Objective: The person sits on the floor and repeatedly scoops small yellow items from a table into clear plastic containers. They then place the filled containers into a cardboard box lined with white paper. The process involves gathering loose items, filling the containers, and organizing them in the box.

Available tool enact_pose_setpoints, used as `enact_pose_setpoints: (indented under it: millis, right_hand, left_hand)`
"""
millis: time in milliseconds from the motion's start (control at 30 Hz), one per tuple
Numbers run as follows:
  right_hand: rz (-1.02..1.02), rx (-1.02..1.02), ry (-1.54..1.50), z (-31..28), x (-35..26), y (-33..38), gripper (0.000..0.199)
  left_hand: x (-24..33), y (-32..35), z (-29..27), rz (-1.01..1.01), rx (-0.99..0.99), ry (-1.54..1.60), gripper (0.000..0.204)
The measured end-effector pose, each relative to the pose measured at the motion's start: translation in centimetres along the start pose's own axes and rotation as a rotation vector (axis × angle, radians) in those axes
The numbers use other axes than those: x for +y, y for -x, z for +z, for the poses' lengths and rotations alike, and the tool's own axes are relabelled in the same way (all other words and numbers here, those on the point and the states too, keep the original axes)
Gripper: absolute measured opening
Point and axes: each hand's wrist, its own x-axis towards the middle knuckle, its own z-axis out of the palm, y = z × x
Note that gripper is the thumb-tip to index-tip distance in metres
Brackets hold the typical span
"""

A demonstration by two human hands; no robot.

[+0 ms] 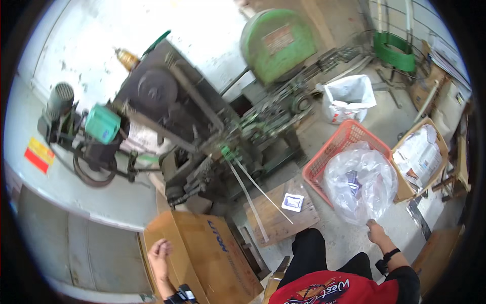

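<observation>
A yellow-and-red label (39,155) sits on a pale panel (81,205) at far left. Toward the upper right, long poles (409,15) rise from a green plastic holder (397,60); an open white bag (336,112) stands nearby. Papers (418,152) fill an open carton (401,190).

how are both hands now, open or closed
Left hand: fingers curled, nothing visible in it; whether fully closed can't be told.
Right hand: at the edge of the clear plastic bag; grip unclear.
</observation>
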Motion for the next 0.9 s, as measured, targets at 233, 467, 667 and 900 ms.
enact_pose_setpoints:
  millis: [233,467,667,900]
  right_hand:
    - [0.439,-0.020,-0.094,-13.5,0.0,14.5,0.029]
    - [0.621,0.209,-0.428,-16.8,1.0,29.2,0.024]
    - [1.170,0.083,-0.383,-18.0,3.5,48.0,0.025]
    - [1.459,0.193,-0.616,-4.3,11.8,56.3,0.021]
  left_hand:
    - [13.4,1.7,19.1,0.021,-0.695,0.253,0.031]
    - [20.8,13.2,32.3,-0.049,-1.355,-0.030,0.031]
    - [23.0,24.6,41.8,-0.276,-1.538,-0.067,0.033]
    - [30.3,34.0,53.1,-0.232,-1.666,-0.323,0.039]
